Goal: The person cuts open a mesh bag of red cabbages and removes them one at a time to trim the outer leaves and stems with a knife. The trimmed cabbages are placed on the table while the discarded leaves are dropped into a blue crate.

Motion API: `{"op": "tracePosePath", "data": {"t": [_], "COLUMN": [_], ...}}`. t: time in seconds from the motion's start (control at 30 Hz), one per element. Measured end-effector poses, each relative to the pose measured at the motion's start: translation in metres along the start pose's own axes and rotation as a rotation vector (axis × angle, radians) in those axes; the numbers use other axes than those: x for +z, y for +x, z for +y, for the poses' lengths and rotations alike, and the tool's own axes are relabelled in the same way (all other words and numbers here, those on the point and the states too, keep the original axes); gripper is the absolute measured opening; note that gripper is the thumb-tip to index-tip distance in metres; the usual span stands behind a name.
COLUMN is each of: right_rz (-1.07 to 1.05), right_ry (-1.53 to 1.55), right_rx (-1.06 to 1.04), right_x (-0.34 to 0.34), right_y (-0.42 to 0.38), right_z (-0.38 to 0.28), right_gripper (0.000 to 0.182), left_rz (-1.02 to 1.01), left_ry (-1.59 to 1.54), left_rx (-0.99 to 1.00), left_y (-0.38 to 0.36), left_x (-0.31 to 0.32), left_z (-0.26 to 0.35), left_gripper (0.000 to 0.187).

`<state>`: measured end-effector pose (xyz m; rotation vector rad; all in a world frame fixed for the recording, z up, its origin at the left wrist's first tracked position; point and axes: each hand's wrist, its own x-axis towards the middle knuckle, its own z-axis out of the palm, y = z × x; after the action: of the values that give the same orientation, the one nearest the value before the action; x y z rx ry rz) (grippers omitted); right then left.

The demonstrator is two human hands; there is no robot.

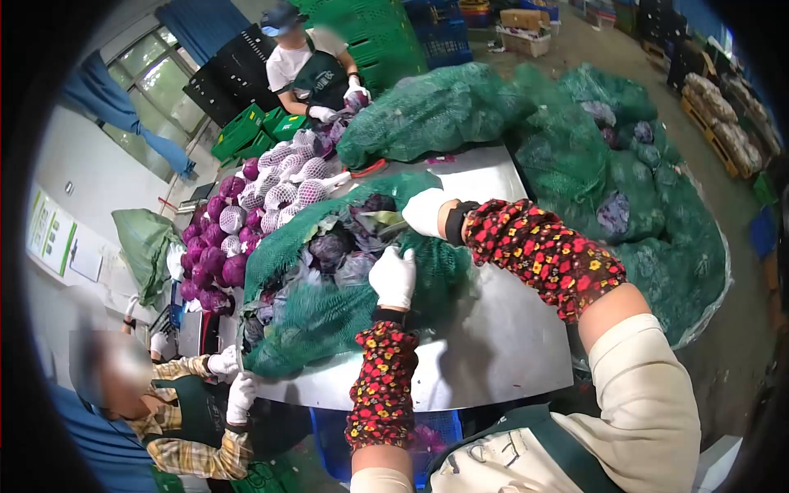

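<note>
A green mesh bag [329,329] lies on the metal table with its mouth spread, showing dark red cabbages [330,249] with loose outer leaves. My left hand [393,278], in a white glove, is closed on the near edge of the mesh. On the far right edge of the opening, my right hand [427,212], also white-gloved, grips the netting; its fingertips are partly hidden. Some greenish leaves [382,218] show between my two hands.
Peeled red cabbages [212,260] and foam-netted ones [281,195] are piled at the left. Other full mesh bags [436,115] lie beyond and at the right. One co-worker [316,74] stands across, another [189,411] at the left. A blue crate [329,444] sits below the table [526,329].
</note>
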<state>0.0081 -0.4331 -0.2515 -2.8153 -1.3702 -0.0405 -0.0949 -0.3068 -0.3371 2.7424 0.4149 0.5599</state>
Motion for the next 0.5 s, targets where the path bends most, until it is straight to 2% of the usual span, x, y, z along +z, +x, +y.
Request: {"op": "tracePosePath", "data": {"t": [0.07,0.13,0.2,0.27,0.33,0.4,0.43,0.47,0.5], "right_rz": [-0.003,0.009,0.119,-0.134,-0.129,-0.132,-0.227,-0.264,-0.213], "right_ry": [0.027,-0.138,-0.126,-0.002,-0.027,-0.022,-0.044,-0.202,-0.177], "right_rx": [-0.026,0.021,-0.138,-0.077,-0.068,0.031,0.008,-0.163,-0.169], "right_x": [0.031,0.077,0.100,0.036,0.039,0.039,0.049,0.057,0.060], "right_y": [-0.013,-0.038,-0.086,-0.132,-0.138,-0.132,-0.112,-0.110,-0.112], "right_z": [0.008,0.020,0.054,0.059,0.058,0.039,0.029,0.025,0.022], "right_gripper": [0.020,0.020,0.017,0.017,0.016,0.017,0.016,0.014,0.012], "left_rz": [-0.153,-0.212,-0.229,-0.319,-0.220,-0.280,-0.161,-0.042,-0.102], "left_ry": [0.004,-0.150,-0.206,-0.195,-0.240,-0.191,-0.242,-0.289,-0.243], "left_rx": [-0.091,0.003,0.105,-0.034,-0.004,-0.030,0.053,0.134,0.112], "left_y": [-0.006,-0.019,-0.052,-0.077,-0.097,-0.108,-0.113,-0.118,-0.125], "left_x": [-0.009,-0.001,0.011,0.008,0.014,0.016,0.016,0.015,0.012], "left_z": [0.005,0.002,0.015,0.041,0.052,0.052,0.052,0.051,0.049], "left_gripper": [0.034,0.034,0.034,0.033,0.031,0.025,0.022,0.019,0.015]}}
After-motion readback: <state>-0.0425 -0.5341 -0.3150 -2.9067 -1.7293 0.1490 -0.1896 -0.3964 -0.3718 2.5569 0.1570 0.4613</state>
